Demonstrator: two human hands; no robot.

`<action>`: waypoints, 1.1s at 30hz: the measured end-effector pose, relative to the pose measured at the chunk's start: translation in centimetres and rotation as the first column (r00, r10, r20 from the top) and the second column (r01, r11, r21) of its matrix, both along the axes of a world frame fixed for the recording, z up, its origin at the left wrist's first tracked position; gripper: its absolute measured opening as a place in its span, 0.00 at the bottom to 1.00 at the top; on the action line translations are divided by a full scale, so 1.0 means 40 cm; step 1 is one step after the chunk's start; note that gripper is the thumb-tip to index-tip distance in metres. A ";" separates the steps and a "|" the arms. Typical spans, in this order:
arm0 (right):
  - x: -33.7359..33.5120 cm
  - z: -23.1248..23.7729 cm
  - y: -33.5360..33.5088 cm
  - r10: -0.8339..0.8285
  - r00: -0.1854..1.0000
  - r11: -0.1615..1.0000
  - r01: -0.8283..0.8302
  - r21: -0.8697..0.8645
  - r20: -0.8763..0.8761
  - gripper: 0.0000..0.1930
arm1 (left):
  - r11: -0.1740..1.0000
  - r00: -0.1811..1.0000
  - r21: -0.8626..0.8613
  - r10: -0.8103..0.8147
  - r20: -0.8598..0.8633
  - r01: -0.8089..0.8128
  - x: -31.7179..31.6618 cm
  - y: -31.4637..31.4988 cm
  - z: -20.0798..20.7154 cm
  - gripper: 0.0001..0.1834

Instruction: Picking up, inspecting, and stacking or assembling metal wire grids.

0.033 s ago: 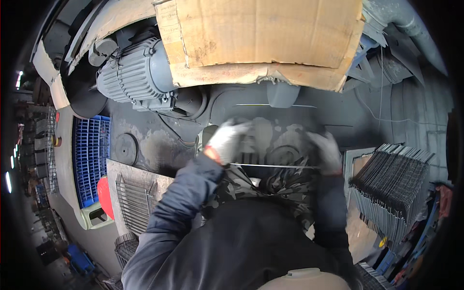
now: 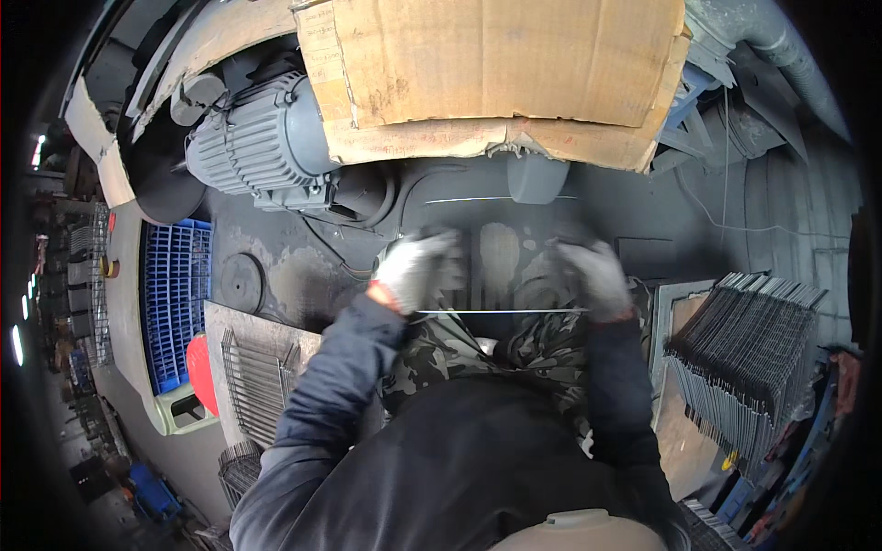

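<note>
Between my gloved hands is a flat wire rack point(image 2: 503, 311), showing mainly as two bright parallel edges, one near my lap and one farther off. Motion smears its middle. My left hand point(image 2: 413, 268), in a whitish glove, closes on the rack's left side. At its right side my right hand point(image 2: 595, 274) grips with curled fingers, also blurred. The camouflage trousers on my legs point(image 2: 441, 354) lie just below the near edge. Dark, worn metal point(image 2: 501, 257) shows through and beyond the rack.
Cardboard point(image 2: 496, 64) overhangs the far side, beside a grey electric motor point(image 2: 257, 138). To my right stands a thick stack of wire racks point(image 2: 735, 354). Several wire pieces point(image 2: 253, 386) lie on a board at my left, near a blue plastic crate point(image 2: 176, 303).
Both hands and the rack have shifted a little to the left. My right hand has moved farther than my left and appears clearer.
</note>
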State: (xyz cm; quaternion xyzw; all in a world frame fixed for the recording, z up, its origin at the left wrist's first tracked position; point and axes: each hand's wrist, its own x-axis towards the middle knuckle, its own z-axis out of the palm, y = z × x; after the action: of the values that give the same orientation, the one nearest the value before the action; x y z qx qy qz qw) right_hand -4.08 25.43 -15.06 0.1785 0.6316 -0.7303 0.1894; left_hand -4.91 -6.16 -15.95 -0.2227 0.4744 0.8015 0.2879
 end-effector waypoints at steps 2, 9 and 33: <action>-0.014 -0.027 -0.129 0.157 0.988 0.964 -0.155 -0.217 -0.009 0.16 | 0.995 0.995 -0.011 0.097 -0.013 -0.097 0.054 -0.134 0.021 0.11; 0.058 -0.064 -0.218 0.241 0.970 0.810 -0.214 -0.546 -0.023 0.22 | 0.936 0.946 -0.140 0.315 -0.074 -0.323 0.215 -0.267 0.124 0.09; 0.221 0.130 -0.028 -0.076 0.957 0.992 0.046 -0.115 -0.278 0.17 | 0.953 0.883 -0.285 -0.046 -0.467 -0.101 0.229 -0.041 0.180 0.12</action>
State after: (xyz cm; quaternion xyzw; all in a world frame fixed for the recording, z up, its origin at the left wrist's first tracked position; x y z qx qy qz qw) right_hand 4.76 24.29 -9.87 0.0816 0.6062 -0.7866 0.0842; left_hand 4.24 -7.81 -8.73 -0.0707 0.6429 0.7538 0.1162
